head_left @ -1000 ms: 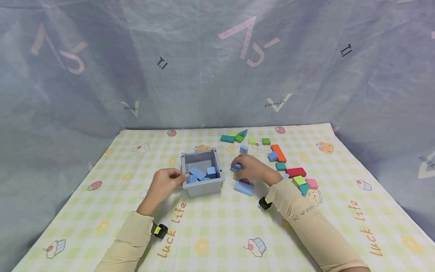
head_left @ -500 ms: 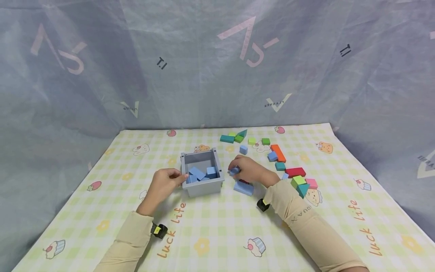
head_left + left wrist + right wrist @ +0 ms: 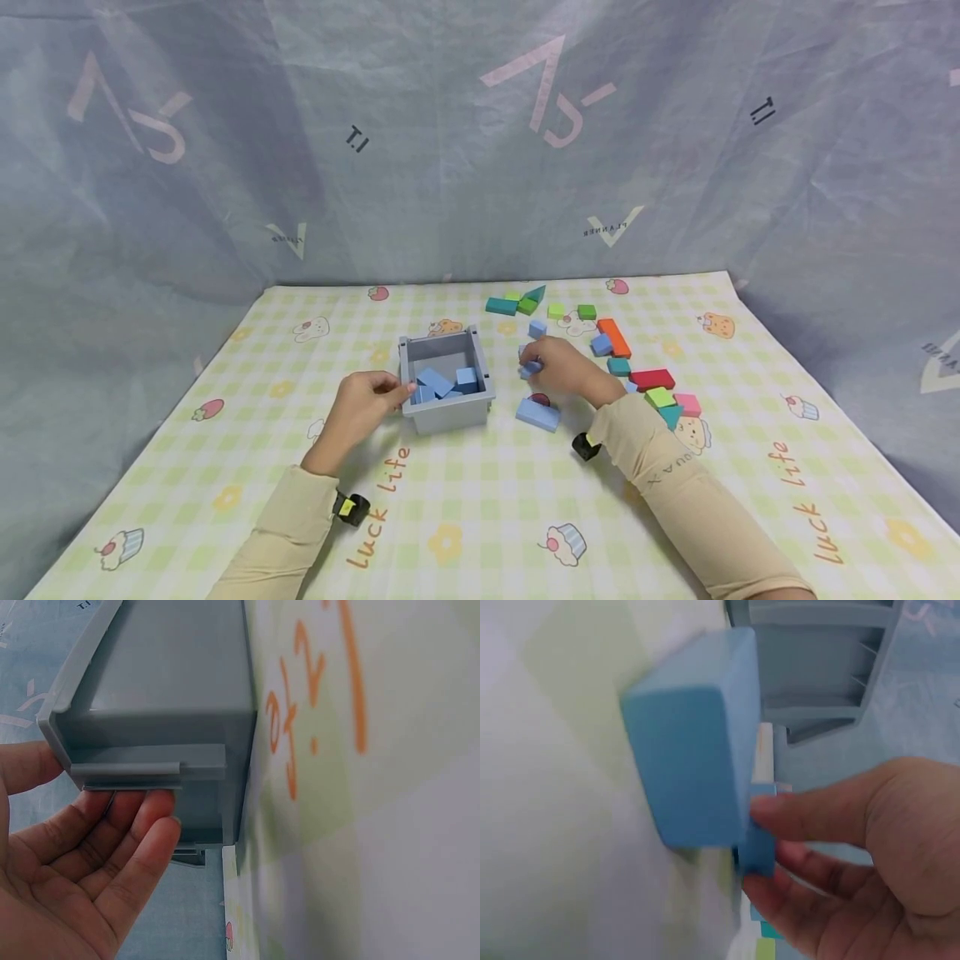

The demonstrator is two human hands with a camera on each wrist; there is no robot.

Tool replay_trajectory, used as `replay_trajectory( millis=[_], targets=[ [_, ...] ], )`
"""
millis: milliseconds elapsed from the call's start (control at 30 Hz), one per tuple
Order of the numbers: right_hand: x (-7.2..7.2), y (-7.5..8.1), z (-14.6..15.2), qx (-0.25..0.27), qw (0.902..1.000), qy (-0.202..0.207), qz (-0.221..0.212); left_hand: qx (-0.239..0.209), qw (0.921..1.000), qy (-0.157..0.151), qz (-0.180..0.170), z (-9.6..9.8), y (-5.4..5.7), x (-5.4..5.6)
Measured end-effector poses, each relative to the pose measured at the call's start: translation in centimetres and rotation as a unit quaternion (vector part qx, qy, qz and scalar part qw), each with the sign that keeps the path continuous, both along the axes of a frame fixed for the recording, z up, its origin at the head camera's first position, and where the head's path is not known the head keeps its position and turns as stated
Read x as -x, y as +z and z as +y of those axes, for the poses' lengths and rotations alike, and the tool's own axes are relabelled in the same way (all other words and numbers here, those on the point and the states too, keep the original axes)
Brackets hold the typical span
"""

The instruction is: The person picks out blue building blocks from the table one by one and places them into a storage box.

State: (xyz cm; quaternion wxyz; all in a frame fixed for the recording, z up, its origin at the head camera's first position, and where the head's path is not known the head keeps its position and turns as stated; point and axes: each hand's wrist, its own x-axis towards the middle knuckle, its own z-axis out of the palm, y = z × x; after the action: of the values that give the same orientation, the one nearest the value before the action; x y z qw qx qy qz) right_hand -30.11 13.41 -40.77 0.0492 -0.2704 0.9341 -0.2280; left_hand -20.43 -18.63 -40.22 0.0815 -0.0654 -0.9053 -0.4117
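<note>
A grey plastic bin [image 3: 450,412] stands left of centre in the head view, with several blue blocks [image 3: 435,382] inside. My left hand [image 3: 363,410] holds its left side; in the left wrist view the thumb is at the rim and the fingers [image 3: 131,825] curl under the side lip. Right of the bin, my right hand [image 3: 561,367] pinches a small blue block [image 3: 759,844] between thumb and fingertips, low over the cloth. Another blue piece [image 3: 522,352] shows just behind those fingers, partly hidden. A long blue block [image 3: 537,415] lies nearer me.
A blue block [image 3: 537,328] stands beyond my right hand. Orange [image 3: 616,338], red [image 3: 652,380], pink [image 3: 687,406], green [image 3: 587,312] and teal [image 3: 502,306] blocks lie scattered at the back and right. A checked cloth [image 3: 480,517] covers the table, with a grey-blue curtain [image 3: 420,200] behind.
My right hand first came slightly toward me with the blue block, then went back away and to the right. Another blue piece now shows behind it. The left hand and bin stayed put.
</note>
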Motion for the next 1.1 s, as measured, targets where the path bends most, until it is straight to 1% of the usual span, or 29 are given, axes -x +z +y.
replay_trajectory(
  millis=[100,233,367,500,600,767,900,1100],
  targets=[
    [0.1,0.6,0.4,0.017,0.9992,-0.035,0.012,-0.002,1.0,-0.001,-0.003,0.0,0.0,0.0],
    [0.1,1.4,0.8,0.051,0.9958,-0.067,0.036,-0.001,1.0,-0.002,-0.002,0.0,0.1,-0.1],
    [-0.1,2.1,0.7,0.103,0.9899,-0.078,0.059,0.001,1.0,-0.002,0.0,0.1,0.1,-0.1],
    [-0.8,2.9,0.2,0.156,0.9825,-0.081,0.063,0.0,1.0,0.0,-0.002,0.1,0.2,-0.1],
    [-1.4,3.5,-0.4,0.187,0.9775,-0.074,0.062,0.0,1.0,0.001,-0.003,0.1,0.2,-0.1],
    [-2.5,4.1,-1.6,0.207,0.9751,-0.05,0.062,0.0,1.0,-0.002,-0.004,0.0,0.2,-0.1],
    [-3.1,4.0,-2.6,0.203,0.9767,-0.019,0.068,0.002,1.0,-0.004,-0.004,0.0,0.1,-0.1],
    [-4.2,3.5,-4.0,0.208,0.9752,0.028,0.07,-0.002,1.0,-0.004,-0.005,0.0,0.0,0.0]
  ],
)
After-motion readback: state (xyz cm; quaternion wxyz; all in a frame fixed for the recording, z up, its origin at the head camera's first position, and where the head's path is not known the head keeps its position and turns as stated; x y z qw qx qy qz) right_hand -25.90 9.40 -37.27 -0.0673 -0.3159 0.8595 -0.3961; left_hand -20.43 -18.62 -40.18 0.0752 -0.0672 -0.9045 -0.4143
